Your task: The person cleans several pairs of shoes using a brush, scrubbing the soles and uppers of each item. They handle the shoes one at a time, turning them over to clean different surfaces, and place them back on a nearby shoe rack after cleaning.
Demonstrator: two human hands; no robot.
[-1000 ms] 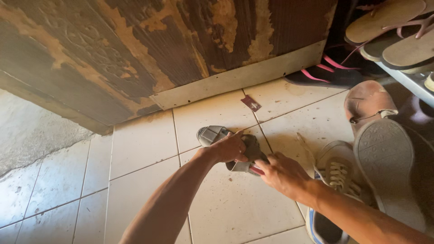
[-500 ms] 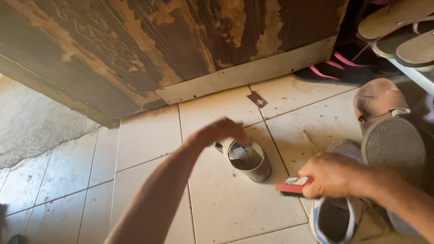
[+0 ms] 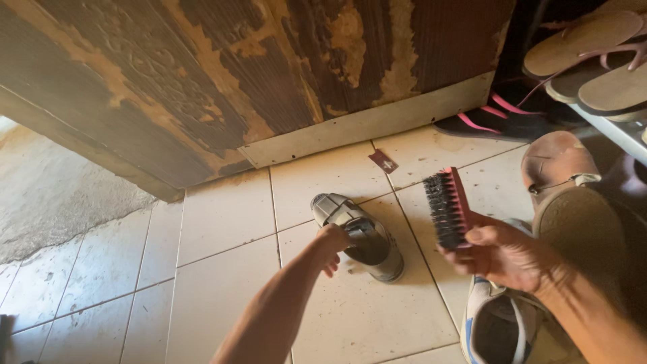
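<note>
Brushing will go best if the left hand (image 3: 331, 244), now gripping the grey shoe (image 3: 359, 235) at its opening on the tiled floor (image 3: 222, 229), steadies it firmly while the right hand (image 3: 504, 253), clamped on the red brush (image 3: 446, 208), keeps bristles angled toward it. Close by lie a white sneaker (image 3: 495, 320) and brown shoes (image 3: 559, 162); sandals (image 3: 586, 50) crowd a rack, hemming in the right elbow.

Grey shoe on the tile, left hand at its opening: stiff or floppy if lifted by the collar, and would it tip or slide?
The grey shoe lies flat on its sole, so it probably won't tip or roll. Its opening holds its shape where the left hand meets it, suggesting a fairly stiff upper. The tiled floor looks smooth and dusty, so a push would likely slide it.
</note>
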